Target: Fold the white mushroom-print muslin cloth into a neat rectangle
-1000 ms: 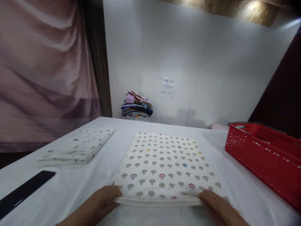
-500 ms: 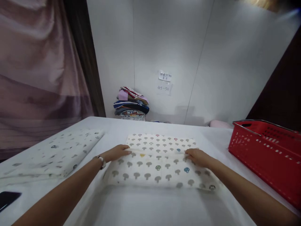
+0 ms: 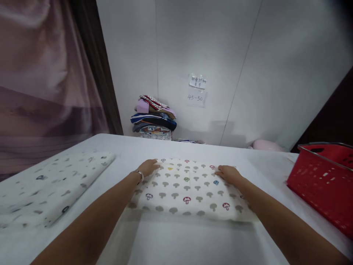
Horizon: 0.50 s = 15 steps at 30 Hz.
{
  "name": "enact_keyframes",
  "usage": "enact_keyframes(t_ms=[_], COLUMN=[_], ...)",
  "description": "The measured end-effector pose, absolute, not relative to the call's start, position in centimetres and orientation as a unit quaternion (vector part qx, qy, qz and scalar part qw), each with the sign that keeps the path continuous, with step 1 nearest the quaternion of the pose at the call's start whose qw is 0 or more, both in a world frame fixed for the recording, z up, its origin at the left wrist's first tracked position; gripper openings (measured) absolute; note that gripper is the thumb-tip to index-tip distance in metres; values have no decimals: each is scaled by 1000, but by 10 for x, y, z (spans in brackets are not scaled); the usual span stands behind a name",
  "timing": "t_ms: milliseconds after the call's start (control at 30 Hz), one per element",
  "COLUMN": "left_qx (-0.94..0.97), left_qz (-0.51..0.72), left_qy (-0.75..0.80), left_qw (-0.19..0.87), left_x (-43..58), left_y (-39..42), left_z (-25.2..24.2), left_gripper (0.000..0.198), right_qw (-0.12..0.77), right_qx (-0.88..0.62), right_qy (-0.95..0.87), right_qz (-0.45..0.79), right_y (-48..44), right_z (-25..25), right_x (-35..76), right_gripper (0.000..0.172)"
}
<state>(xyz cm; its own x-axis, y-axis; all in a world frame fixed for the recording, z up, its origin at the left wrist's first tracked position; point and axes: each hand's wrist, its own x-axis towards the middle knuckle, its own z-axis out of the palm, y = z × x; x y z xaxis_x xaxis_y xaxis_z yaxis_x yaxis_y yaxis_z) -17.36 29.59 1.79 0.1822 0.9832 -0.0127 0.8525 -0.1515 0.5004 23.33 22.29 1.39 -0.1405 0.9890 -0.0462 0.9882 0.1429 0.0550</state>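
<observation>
A white cloth printed with mushrooms (image 3: 179,191) lies folded in front of me, mostly grey shapes with a few coloured ones. My left hand (image 3: 149,167) grips its far left part, fingers closed on the fabric, a silver bracelet on the wrist. At the far right part, my right hand (image 3: 228,174) pinches the same cloth. Its near edge hangs slightly toward me, and my right forearm hides part of the right side. Fingertips are partly hidden by the folds.
Another folded white printed cloth (image 3: 63,184) lies at the left of the white table (image 3: 198,243). A red basket (image 3: 317,184) with a metal handle stands at the right. Stacked folded textiles (image 3: 154,119) sit behind the table's far edge, below a paper sign (image 3: 197,81) on the wall.
Both hands have moved away from me with the upper layer of cloth, bringing its edge close to the far edge. The view has shifted slightly, and the phone at lower left is out of view.
</observation>
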Motion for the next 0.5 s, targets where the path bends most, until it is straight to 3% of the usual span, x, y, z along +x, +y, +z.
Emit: enact_keyframes(t_ms=[500], left_qx=[742], left_qz=[117], left_qy=[649], left_qw=[118], left_x=[-162], left_y=[326], left_z=[5], left_gripper=[32], right_qw=[57], right_qx=[691], right_qy=[719], right_qz=[47], right_y=[254], right_z=[2], right_x=[240], right_gripper=[44])
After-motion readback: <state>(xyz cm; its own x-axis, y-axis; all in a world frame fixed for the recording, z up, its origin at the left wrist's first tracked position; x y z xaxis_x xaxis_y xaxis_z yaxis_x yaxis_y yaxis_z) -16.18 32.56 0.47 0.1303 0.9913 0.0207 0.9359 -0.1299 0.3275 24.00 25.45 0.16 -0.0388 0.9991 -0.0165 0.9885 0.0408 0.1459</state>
